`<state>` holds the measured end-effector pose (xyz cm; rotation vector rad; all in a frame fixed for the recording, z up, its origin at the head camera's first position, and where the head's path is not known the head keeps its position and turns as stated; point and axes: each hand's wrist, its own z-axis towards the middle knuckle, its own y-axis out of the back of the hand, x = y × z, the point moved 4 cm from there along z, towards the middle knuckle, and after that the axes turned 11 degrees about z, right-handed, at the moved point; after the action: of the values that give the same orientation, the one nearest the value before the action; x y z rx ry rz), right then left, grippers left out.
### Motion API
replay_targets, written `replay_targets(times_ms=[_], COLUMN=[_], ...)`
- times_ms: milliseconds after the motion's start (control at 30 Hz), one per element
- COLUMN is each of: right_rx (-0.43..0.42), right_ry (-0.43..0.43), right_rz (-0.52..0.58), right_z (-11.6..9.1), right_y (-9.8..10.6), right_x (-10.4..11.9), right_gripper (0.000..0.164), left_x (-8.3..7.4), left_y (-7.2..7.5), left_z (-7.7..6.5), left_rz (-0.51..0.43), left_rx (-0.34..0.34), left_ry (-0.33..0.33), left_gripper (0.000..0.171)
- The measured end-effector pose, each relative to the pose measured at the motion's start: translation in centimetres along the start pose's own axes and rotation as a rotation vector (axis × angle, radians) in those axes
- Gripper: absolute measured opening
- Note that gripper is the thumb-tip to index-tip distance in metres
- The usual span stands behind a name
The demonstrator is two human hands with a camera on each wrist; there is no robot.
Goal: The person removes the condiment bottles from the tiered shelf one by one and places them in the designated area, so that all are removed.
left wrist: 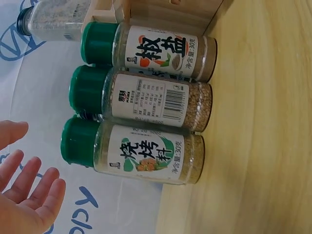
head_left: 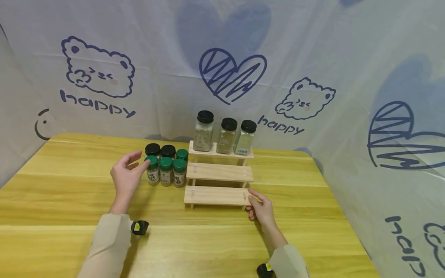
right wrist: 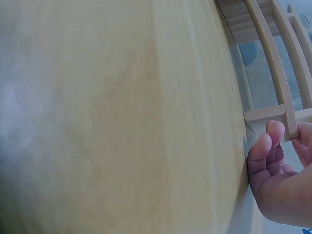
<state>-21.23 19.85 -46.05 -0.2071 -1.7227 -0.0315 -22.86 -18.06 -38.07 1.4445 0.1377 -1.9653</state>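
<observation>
Head view, left of centre: left hand [head_left: 128,172], fingers loosely parted, beside green-capped jars [head_left: 166,175]. Lower right of centre: right hand [head_left: 262,209] pinches rack [head_left: 219,172] end.

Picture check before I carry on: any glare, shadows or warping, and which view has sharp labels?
Head view: soft shadows beside both sleeves on the wooden tabletop; left wrist view: turned sideways, but large print on the green-capped spice jars looks crisp; right wrist view: pale bluish haze at the left edge, soft wood grain, and the wooden rack looks bowed, probably lens distortion.
</observation>
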Motion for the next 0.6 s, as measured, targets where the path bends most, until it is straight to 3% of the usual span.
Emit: replay_targets(times_ms=[600], right_rx=[0.028], right_ry=[0.013], right_rz=[0.008], right_z=[0.0], right_y=[0.0], right_x=[0.1], right_gripper=[0.035], left_x=[-1.9], left_y=[-1.6], left_z=[0.1], left_rz=[-0.051], left_rx=[0.029], left_ry=[-0.065], left_gripper=[0.029])
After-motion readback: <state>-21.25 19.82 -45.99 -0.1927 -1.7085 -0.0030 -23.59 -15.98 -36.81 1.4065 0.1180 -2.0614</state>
